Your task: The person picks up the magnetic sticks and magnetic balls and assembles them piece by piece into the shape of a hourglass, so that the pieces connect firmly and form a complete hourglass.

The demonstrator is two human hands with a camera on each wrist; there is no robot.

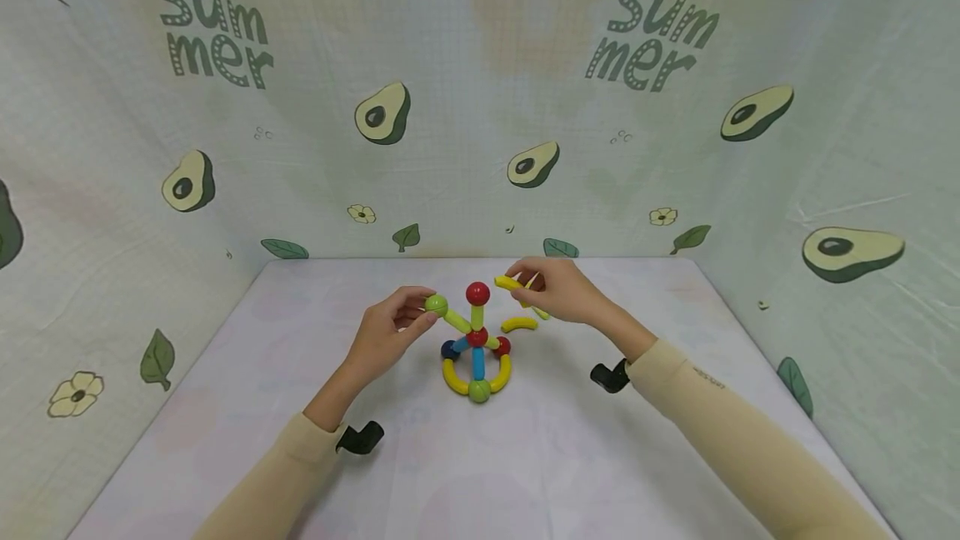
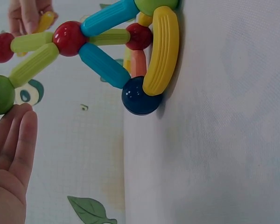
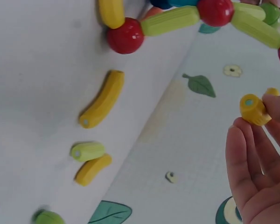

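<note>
Left hand (image 1: 384,335) pinches a green ball (image 1: 437,304) at the end of a light-green arm on the ball-and-stick build (image 1: 477,337), mid-worktop (image 1: 555,465). Right hand (image 1: 561,290) holds a curved yellow stick (image 1: 507,282) in the air, near the red top ball (image 1: 477,293); that upright stands between both hands. Loose behind the build: yellow curve (image 1: 519,324), then light-green stick (image 3: 89,151) beside short yellow piece (image 3: 93,170); right hand partly blocks these in head view. Green piece (image 3: 50,218) cut off at right wrist frame edge. Backdrop (image 1: 450,190): avocados, leaves, "SUMMER" twice, split SUM/MER. Right sleeve (image 1: 720,423) print unreadable.
</note>
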